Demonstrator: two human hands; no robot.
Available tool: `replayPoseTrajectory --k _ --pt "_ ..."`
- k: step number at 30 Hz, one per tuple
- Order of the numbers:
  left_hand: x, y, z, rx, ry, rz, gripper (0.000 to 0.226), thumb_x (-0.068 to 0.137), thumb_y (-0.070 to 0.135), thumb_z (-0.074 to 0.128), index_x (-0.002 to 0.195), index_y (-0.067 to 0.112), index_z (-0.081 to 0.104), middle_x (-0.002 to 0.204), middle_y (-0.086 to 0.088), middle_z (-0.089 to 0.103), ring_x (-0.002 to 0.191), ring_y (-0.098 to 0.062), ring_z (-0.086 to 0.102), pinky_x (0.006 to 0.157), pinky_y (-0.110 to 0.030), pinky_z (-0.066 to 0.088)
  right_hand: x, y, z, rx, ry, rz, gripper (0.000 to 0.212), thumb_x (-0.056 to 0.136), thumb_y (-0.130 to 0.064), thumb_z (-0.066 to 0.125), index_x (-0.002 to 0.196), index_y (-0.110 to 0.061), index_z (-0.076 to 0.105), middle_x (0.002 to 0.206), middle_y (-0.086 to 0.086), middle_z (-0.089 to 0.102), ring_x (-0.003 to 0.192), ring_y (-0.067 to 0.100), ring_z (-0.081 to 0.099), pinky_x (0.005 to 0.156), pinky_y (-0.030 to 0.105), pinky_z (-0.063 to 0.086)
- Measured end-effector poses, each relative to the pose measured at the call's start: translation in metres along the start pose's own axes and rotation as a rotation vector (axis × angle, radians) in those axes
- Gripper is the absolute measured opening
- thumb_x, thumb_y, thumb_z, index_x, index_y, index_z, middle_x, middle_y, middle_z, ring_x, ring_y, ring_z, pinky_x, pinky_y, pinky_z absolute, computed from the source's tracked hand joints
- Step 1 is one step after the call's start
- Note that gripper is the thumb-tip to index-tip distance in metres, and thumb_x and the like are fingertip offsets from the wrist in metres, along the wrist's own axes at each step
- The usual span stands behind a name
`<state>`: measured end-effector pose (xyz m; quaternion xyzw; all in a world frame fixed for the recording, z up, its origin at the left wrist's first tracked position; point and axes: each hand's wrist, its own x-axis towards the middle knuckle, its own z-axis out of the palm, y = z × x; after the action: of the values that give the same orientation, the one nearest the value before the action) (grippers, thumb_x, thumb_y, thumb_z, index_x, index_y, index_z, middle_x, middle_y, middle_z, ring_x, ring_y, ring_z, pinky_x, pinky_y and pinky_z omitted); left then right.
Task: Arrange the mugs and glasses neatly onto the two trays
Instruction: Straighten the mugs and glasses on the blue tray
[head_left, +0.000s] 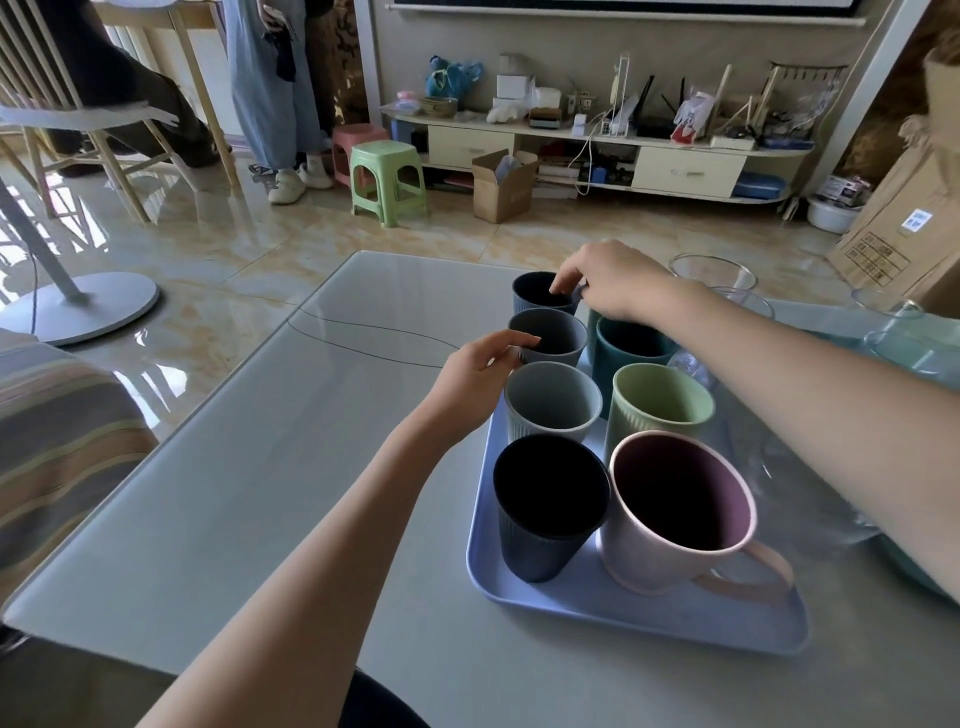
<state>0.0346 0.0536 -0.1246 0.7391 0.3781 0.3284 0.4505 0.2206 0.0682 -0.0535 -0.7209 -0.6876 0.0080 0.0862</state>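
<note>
Blue tray: flat plastic tray (649, 623) on grey glass-topped table (260, 493), mugs in two rows
Near row: navy ribbed mug (545, 525), pink handled mug (675, 514)
Left hand (480, 371): fingers pinching rim of grey-blue mug (548, 338)
Right hand (613, 280): fingertips pinching rim of dark blue mug (540, 293)
Right side: clear glasses (711, 270) beside tray

Matt ribbed mugs (550, 402) — glossy table (270, 467)

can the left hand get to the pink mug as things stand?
Probably yes. The left hand is at the grey mug further back; the pink mug stands at the blue tray's near end, top uncovered, only the dark mug beside it.
</note>
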Motion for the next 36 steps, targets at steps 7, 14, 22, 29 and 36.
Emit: replayPoseTrajectory --k 7,14,22,29,36 --pt "0.001 0.01 -0.01 -0.092 0.163 -0.152 0.019 0.095 0.034 0.049 0.091 0.015 0.046 0.083 -0.007 0.052 0.064 -0.017 0.046 0.056 -0.025 0.041 -0.034 -0.009 0.004 -0.218 0.137 0.029 0.027 0.09 -0.045 0.052 0.09 -0.021 0.065 0.092 0.001 0.066 0.099 0.024 0.055 0.095 0.04 0.03" --pt "-0.013 0.023 -0.009 0.18 -0.116 -0.112 0.042 0.084 0.041 0.064 0.063 0.014 0.039 0.059 0.003 0.038 0.055 -0.011 0.034 0.052 -0.021 0.028 -0.028 -0.007 0.02 -0.255 0.119 0.211 0.035 0.087 -0.049 0.054 0.098 -0.02 0.069 0.107 0.003 0.065 0.111 0.027 0.051 0.099 0.046 0.028" --pt "-0.011 0.021 -0.009 0.318 -0.017 -0.028 0.027 0.075 0.002 0.056 0.06 0.016 0.038 0.059 0.003 0.04 0.056 -0.011 0.032 0.051 -0.021 0.028 -0.026 -0.009 0.026 -0.217 0.176 0.232 0.03 0.088 -0.041 0.053 0.097 -0.017 0.069 0.108 0.005 0.064 0.111 0.027 0.049 0.094 0.041 0.03" --pt "-0.006 0.014 -0.011 0.307 0.014 -0.028 0.026 0.076 0.005 0.056 0.06 0.017 0.041 0.059 0.004 0.042 0.058 -0.016 0.039 0.052 -0.025 0.036 -0.039 -0.015 0.018 -0.189 0.219 0.205 0.028 0.089 -0.036 0.05 0.099 -0.017 0.069 0.113 0.005 0.06 0.114 0.026 0.046 0.094 0.042 0.03" --pt "-0.012 0.013 -0.026 0.095 0.111 -0.136 0.028 0.093 0.032 0.052 0.077 0.01 0.051 0.062 -0.005 0.053 0.049 -0.016 0.043 0.041 -0.023 0.038 -0.111 -0.046 -0.008 0.275 0.267 -0.039 0.021 0.087 -0.037 0.06 0.089 -0.018 0.069 0.087 -0.005 0.061 0.084 0.013 0.052 0.08 0.032 0.039"
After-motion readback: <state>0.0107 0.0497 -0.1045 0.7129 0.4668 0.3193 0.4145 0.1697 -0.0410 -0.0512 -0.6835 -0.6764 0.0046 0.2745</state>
